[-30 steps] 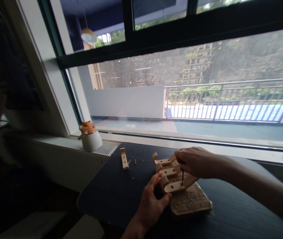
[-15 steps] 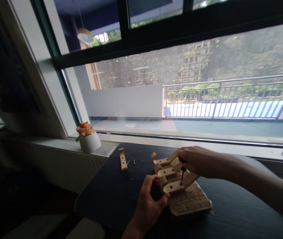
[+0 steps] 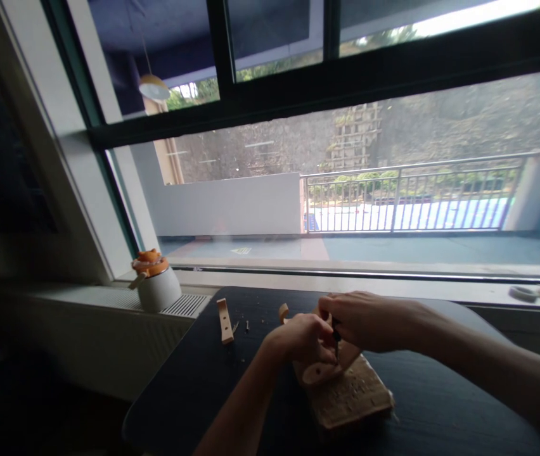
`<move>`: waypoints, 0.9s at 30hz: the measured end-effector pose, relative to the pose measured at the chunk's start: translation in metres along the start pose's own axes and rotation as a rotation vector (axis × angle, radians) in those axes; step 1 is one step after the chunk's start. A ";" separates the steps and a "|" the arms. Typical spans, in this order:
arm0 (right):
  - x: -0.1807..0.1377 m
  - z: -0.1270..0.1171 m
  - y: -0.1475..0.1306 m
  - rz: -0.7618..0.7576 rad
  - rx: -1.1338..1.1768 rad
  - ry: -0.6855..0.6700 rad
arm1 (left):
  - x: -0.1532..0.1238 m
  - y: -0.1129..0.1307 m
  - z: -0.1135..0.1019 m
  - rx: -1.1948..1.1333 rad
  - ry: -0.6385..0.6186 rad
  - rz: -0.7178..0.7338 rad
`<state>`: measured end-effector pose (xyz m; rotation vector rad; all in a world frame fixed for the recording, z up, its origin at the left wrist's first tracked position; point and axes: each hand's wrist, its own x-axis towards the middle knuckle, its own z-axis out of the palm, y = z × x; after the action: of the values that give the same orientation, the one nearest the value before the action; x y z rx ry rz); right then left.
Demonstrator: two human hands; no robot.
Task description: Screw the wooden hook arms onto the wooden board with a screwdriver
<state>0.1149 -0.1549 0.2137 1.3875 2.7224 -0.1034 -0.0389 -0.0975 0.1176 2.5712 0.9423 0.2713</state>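
Note:
On a dark table (image 3: 232, 392) lies a flat wooden board (image 3: 350, 399) with light wooden hook pieces (image 3: 317, 372) on top of it. My right hand (image 3: 369, 320) is closed round a small dark screwdriver (image 3: 336, 342) that stands upright on one hook piece. My left hand (image 3: 301, 335) rests on the hook pieces right beside the screwdriver's tip, its fingers curled and pinched together. What they pinch is too small to see. Another hook's curled end (image 3: 282, 311) shows behind my left hand.
A single wooden hook (image 3: 224, 320) and loose screws (image 3: 246, 326) lie at the table's far left. A white pot with an orange lid (image 3: 154, 283) stands on the window ledge. A big window fills the back. Small objects (image 3: 533, 293) sit on the sill at right.
My left hand has risen from the near edge of the hook pieces onto them, up to the screwdriver. The camera has swung a little to the right.

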 end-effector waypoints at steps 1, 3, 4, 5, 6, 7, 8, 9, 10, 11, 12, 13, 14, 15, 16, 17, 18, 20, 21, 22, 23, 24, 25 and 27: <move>-0.001 -0.001 0.001 -0.002 0.012 0.002 | 0.005 -0.003 -0.001 0.007 -0.028 -0.006; -0.002 -0.002 0.003 -0.003 0.026 0.006 | 0.011 -0.004 -0.001 0.019 -0.066 -0.020; -0.002 -0.002 0.005 -0.003 0.030 0.007 | 0.012 -0.003 -0.002 0.025 -0.074 -0.028; -0.002 -0.001 0.006 -0.004 0.034 0.007 | 0.011 -0.001 -0.002 0.029 -0.072 -0.035; -0.001 0.000 0.008 -0.004 0.037 0.008 | 0.010 0.002 -0.002 0.034 -0.063 -0.041; 0.000 0.000 0.009 -0.004 0.039 0.007 | 0.008 0.005 -0.002 0.038 -0.051 -0.044; 0.001 0.001 0.010 -0.004 0.039 0.005 | 0.006 0.007 -0.001 0.041 -0.037 -0.044; 0.002 0.002 0.011 -0.003 0.038 0.002 | 0.005 0.009 0.000 0.043 -0.024 -0.042; 0.003 0.003 0.012 0.000 0.035 0.000 | 0.004 0.010 0.001 0.044 -0.013 -0.040; 0.003 0.004 0.012 0.002 0.030 -0.001 | 0.003 0.011 0.002 0.044 -0.004 -0.037; 0.003 0.004 0.011 0.006 0.024 -0.001 | 0.003 0.010 0.003 0.043 0.003 -0.036; 0.003 0.004 0.011 0.012 0.017 -0.001 | 0.003 0.009 0.005 0.040 0.010 -0.037; 0.003 0.003 0.010 0.020 0.010 0.002 | 0.003 0.008 0.006 0.035 0.013 -0.040; 0.002 0.001 0.009 0.029 0.003 0.007 | 0.004 0.007 0.007 0.028 0.015 -0.044; 0.001 -0.002 0.007 0.038 -0.002 0.012 | 0.004 0.007 0.007 0.021 0.014 -0.049; 0.000 -0.004 0.006 0.044 -0.005 0.016 | 0.005 0.006 0.007 0.013 0.009 -0.053; -0.002 -0.008 0.006 0.045 -0.006 0.018 | 0.005 0.006 0.007 0.007 0.003 -0.056; -0.004 -0.013 0.006 0.029 -0.001 0.018 | 0.006 0.006 0.006 -0.004 -0.013 -0.056; -0.006 -0.015 0.007 0.014 0.002 0.019 | 0.006 0.006 0.006 -0.008 -0.020 -0.056; -0.006 -0.016 0.008 0.000 0.006 0.023 | 0.007 0.006 0.005 -0.011 -0.024 -0.056; -0.007 -0.016 0.009 -0.011 0.009 0.030 | 0.007 0.006 0.005 -0.013 -0.027 -0.058; -0.007 -0.015 0.011 -0.018 0.011 0.039 | 0.007 0.006 0.005 -0.015 -0.028 -0.059; -0.007 -0.013 0.012 -0.021 0.012 0.048 | 0.007 0.006 0.005 -0.016 -0.027 -0.060; -0.005 -0.009 0.015 -0.021 0.009 0.063 | 0.006 0.006 0.006 -0.014 -0.026 -0.055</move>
<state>0.1300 -0.1495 0.2231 1.3884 2.7908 -0.0740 -0.0288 -0.0995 0.1155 2.5252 0.9963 0.2282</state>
